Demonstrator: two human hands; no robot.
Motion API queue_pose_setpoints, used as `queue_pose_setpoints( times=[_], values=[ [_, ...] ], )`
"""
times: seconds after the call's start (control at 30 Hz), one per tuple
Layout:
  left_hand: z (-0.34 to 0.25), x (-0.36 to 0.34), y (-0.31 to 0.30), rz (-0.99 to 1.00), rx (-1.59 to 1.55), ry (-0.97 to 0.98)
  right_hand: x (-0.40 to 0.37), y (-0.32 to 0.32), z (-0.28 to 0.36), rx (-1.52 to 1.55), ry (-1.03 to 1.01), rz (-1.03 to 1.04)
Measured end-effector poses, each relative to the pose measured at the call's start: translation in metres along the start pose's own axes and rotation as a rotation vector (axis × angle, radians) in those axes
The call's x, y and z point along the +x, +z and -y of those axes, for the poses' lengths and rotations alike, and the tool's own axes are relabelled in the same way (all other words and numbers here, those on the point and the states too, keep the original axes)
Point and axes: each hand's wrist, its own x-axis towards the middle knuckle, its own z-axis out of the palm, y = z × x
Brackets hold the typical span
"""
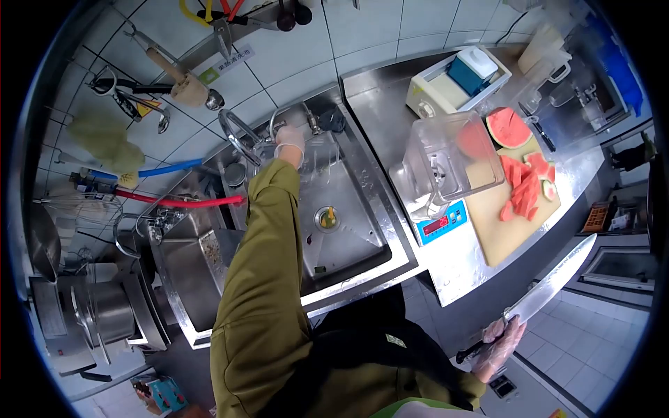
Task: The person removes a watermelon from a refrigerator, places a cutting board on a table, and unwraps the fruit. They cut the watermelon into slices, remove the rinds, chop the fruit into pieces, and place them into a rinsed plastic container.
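Observation:
My left hand (289, 141), in a clear plastic glove, reaches to the back of the sink (345, 230). Its fingers are curled beside the curved faucet (239, 132) and a clear plastic container (322, 155); what they grip is hidden. Low on the right, my gloved right hand (498, 345) is closed round the handle of a large knife (554, 279), its wide blade angled up and away. Red watermelon pieces (519, 188) lie on the cutting board (491, 226), with a larger cut watermelon (509, 127) behind them.
A clear rectangular pitcher (449, 157) stands on a blue digital scale (440, 224) between sink and board. Behind is a cream box (446, 104) with a teal and white container. A small knife (543, 136) lies near the watermelon. Utensils hang on the tiled wall; a second basin (195, 261) is left.

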Motion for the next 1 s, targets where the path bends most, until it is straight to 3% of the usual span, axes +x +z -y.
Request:
queue_pose_setpoints(
  times=[0.03,0.07,0.17,0.3,0.37,0.47,0.53,0.73,0.83,0.9,1.0],
  values=[
    [0.001,0.010,0.008,0.040,0.015,0.055,-0.003,0.003,0.000,-0.004,0.005,0.010],
    [-0.006,0.029,0.026,0.087,-0.122,-0.124,-0.007,0.008,0.002,-0.003,0.019,-0.027],
    [-0.015,0.019,0.041,-0.080,0.074,-0.118,-0.011,0.010,0.004,-0.010,0.031,-0.081],
    [-0.023,0.046,0.042,-0.053,-0.026,-0.202,-0.012,0.010,-0.003,0.006,0.028,-0.057],
    [-0.024,0.020,0.020,-0.092,0.059,-0.229,-0.013,0.010,-0.007,0.020,0.041,0.002],
    [-0.005,0.016,-0.001,0.066,-0.158,-0.124,-0.022,0.013,-0.008,-0.039,0.045,-0.008],
    [0.001,0.037,0.010,0.075,-0.081,-0.044,-0.025,0.008,-0.010,-0.067,0.028,-0.013],
    [-0.029,0.004,0.015,-0.072,-0.025,-0.180,-0.026,0.002,-0.009,-0.045,0.050,-0.033],
    [-0.056,0.010,0.051,-0.106,0.117,-0.182,-0.027,0.007,-0.008,-0.038,0.014,-0.016],
    [-0.076,-0.018,0.079,-0.021,-0.038,-0.089,-0.022,0.002,-0.010,0.005,0.049,0.046],
    [-0.062,-0.059,0.147,-0.359,-0.336,0.032,-0.018,-0.001,-0.011,0.022,0.066,0.086]
  ],
)
